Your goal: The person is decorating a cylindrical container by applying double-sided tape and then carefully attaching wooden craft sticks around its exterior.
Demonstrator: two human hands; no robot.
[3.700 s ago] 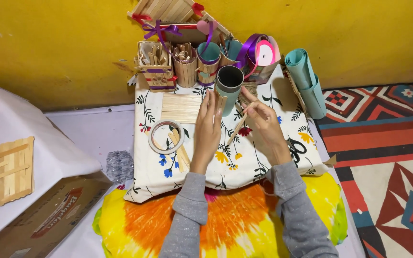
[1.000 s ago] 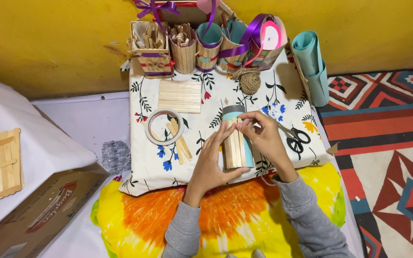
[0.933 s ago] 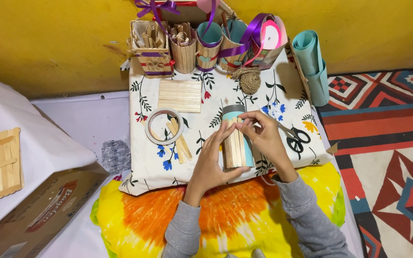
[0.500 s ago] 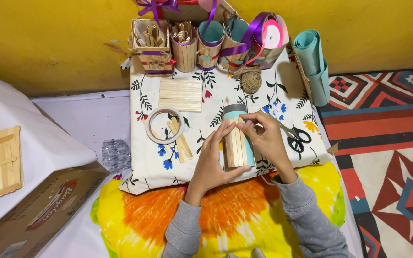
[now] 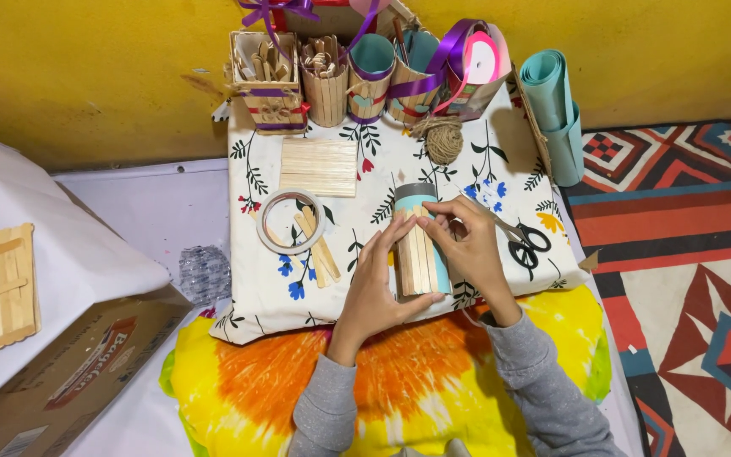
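Teal paper tube (image 5: 420,241), partly clad in wooden craft sticks, lies on the floral cloth (image 5: 501,156) between both hands. Left hand (image 5: 378,283) cups its left side, fingers curled against the sticks; right hand (image 5: 471,250) pinches the upper edge. Black-handled scissors (image 5: 522,245) lie just right, a tape ring (image 5: 291,222) to the left.

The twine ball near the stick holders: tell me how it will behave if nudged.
The twine ball looks round and small, so it would probably roll easily on the flat floral cloth. Being wound cord, it is likely light and slightly squashy, and a loose end might unwind.
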